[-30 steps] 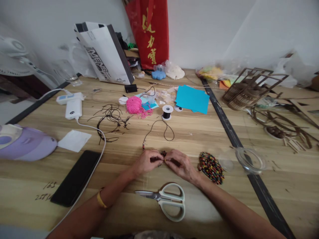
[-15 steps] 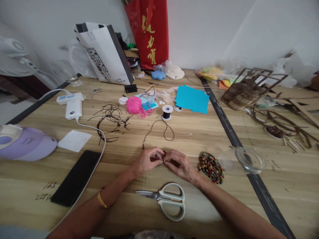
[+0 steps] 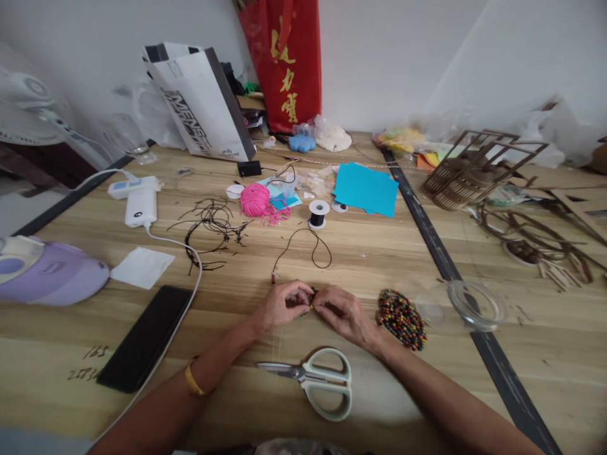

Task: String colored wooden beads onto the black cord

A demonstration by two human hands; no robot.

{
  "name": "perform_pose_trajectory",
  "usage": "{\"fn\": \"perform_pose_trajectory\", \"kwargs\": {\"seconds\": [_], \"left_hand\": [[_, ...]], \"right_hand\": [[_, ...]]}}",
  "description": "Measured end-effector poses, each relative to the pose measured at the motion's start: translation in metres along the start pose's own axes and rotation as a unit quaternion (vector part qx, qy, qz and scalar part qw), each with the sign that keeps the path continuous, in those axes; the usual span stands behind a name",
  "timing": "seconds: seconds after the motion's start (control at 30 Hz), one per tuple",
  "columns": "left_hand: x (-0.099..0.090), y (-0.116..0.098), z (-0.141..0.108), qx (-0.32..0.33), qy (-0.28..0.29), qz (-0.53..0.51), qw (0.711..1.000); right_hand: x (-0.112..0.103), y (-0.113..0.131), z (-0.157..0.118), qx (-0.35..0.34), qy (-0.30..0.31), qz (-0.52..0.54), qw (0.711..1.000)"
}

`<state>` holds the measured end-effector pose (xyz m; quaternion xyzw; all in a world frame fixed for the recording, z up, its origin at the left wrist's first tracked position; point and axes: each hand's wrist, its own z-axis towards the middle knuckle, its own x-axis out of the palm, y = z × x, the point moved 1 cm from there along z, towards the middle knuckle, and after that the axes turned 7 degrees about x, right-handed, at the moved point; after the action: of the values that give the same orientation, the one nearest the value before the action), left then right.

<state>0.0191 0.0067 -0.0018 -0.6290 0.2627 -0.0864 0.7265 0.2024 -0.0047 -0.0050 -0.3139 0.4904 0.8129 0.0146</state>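
My left hand [image 3: 286, 304] and my right hand [image 3: 344, 314] meet over the middle of the table, fingertips pinched close together. Between them is a beaded string [image 3: 313, 293], dark with a small yellow bead at the fingertips; most of it is hidden by the fingers. A thin black cord [image 3: 303, 231] loops on the table beyond the hands, with a few red beads [image 3: 273, 278] at its end beside my left hand. A pile of multicoloured beads [image 3: 402, 320] lies right of my right hand. White-handled scissors [image 3: 327, 383] rest below the hands, blades pointing left.
Behind the hands are a spool of black cord [image 3: 317, 215], pink yarn [image 3: 256, 201] and blue paper sheets [image 3: 366, 189]. Black cord scraps [image 3: 208, 227] and a phone [image 3: 146, 338] with a white cable lie left. A clear round container [image 3: 475, 306] stands right, past the beads.
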Motion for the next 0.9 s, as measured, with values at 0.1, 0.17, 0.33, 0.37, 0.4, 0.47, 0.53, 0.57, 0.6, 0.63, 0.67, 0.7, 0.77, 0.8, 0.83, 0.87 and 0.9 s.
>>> {"fn": "perform_pose_trajectory", "kwargs": {"seconds": [0.1, 0.17, 0.33, 0.37, 0.4, 0.47, 0.53, 0.57, 0.6, 0.63, 0.67, 0.7, 0.77, 0.8, 0.83, 0.87, 0.9], "left_hand": [[-0.005, -0.005, 0.000, 0.019, -0.009, 0.030, 0.999], [-0.012, -0.007, 0.000, 0.032, -0.039, 0.050, 0.997], [-0.035, -0.002, 0.001, 0.024, -0.154, 0.074, 0.985], [-0.040, 0.000, 0.002, 0.018, -0.183, 0.078, 0.980], [-0.044, 0.002, 0.003, 0.009, -0.201, 0.082, 0.976], [-0.053, 0.005, 0.005, -0.013, -0.228, 0.098, 0.969], [-0.060, 0.009, 0.006, -0.021, -0.243, 0.142, 0.959], [-0.063, 0.010, 0.007, -0.022, -0.242, 0.173, 0.954], [-0.064, 0.012, 0.008, -0.018, -0.231, 0.203, 0.951], [-0.065, 0.014, 0.009, -0.012, -0.219, 0.235, 0.947], [-0.065, 0.015, 0.009, -0.006, -0.208, 0.266, 0.941], [-0.065, 0.017, 0.010, -0.004, -0.197, 0.294, 0.935], [-0.064, 0.020, 0.010, -0.005, -0.177, 0.335, 0.925], [-0.063, 0.021, 0.010, -0.007, -0.168, 0.348, 0.922], [-0.062, 0.022, 0.011, -0.010, -0.160, 0.358, 0.920], [-0.061, 0.022, 0.011, -0.013, -0.155, 0.366, 0.918], [-0.061, 0.022, 0.011, -0.016, -0.150, 0.373, 0.916]], "right_hand": [[-0.002, 0.003, -0.001, 0.009, -0.001, -0.006, 1.000], [-0.004, 0.005, -0.001, 0.009, -0.005, -0.002, 1.000], [-0.007, 0.014, -0.001, 0.003, -0.001, 0.022, 1.000], [-0.007, 0.016, -0.001, 0.005, 0.000, 0.029, 1.000], [-0.007, 0.017, -0.001, 0.008, 0.003, 0.037, 0.999], [-0.006, 0.018, -0.001, 0.018, 0.009, 0.061, 0.998], [-0.004, 0.019, -0.002, 0.029, 0.019, 0.088, 0.995], [-0.003, 0.019, -0.003, 0.037, 0.025, 0.099, 0.994], [-0.002, 0.019, -0.004, 0.045, 0.030, 0.108, 0.993], [-0.001, 0.019, -0.004, 0.052, 0.035, 0.115, 0.991], [0.000, 0.019, -0.005, 0.058, 0.040, 0.122, 0.990], [0.001, 0.019, -0.005, 0.063, 0.045, 0.128, 0.989], [0.003, 0.020, -0.005, 0.066, 0.054, 0.140, 0.987], [0.003, 0.020, -0.005, 0.068, 0.056, 0.146, 0.985], [0.004, 0.020, -0.005, 0.069, 0.059, 0.151, 0.984], [0.004, 0.020, -0.005, 0.073, 0.062, 0.156, 0.983], [0.005, 0.020, -0.005, 0.076, 0.066, 0.161, 0.982]]}}
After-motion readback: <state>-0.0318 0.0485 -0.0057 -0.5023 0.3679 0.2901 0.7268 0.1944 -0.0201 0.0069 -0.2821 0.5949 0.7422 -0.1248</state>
